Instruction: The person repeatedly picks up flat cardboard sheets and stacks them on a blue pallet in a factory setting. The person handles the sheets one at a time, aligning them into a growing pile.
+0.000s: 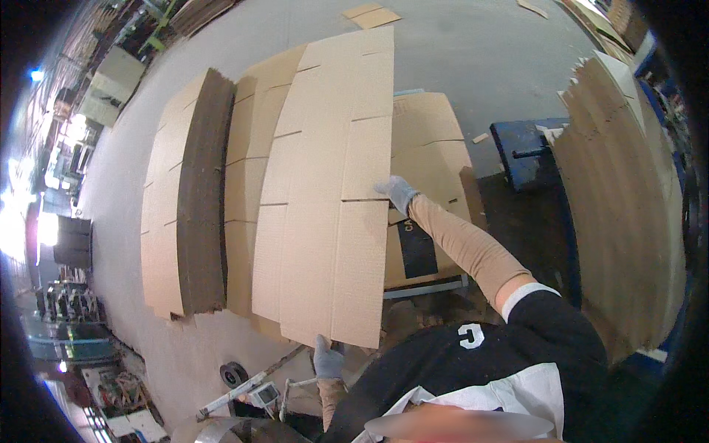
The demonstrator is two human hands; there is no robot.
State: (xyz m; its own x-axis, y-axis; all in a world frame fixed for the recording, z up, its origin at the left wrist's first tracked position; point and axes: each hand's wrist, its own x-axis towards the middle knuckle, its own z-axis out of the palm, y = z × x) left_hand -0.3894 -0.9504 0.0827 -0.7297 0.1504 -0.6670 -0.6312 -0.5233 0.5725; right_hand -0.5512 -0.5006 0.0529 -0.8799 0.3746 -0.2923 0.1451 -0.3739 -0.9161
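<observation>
At the middle of the view, a long flat cardboard sheet (325, 184) is held up, its long axis running from 12 to 6 o'clock. It is plain tan corrugated board, matte, cut with short slots along both edges that mark off rectangular flaps. The near end, at 6 o'clock, is gripped by the left hand (328, 360) in a grey glove, fingers closed over the bottom edge, with the forearm rising almost straight from below. The right edge is held at mid-length by the right hand (397, 192), also grey-gloved, its fingers curled round the board; the arm, in a tan sleeve, is stretched out from 5 o'clock toward the centre. Just to the left, at 9 o'clock, tall stacks of like sheets (199, 199) are seen, their dark ribbed side edges showing. Under the right arm, a lower stack of cardboard (432, 148) is seen. At 3 o'clock, another cardboard pile (628, 207) with ragged edges is stood beside a blue pallet truck (521, 151). All is set on a grey concrete floor (473, 52).
</observation>
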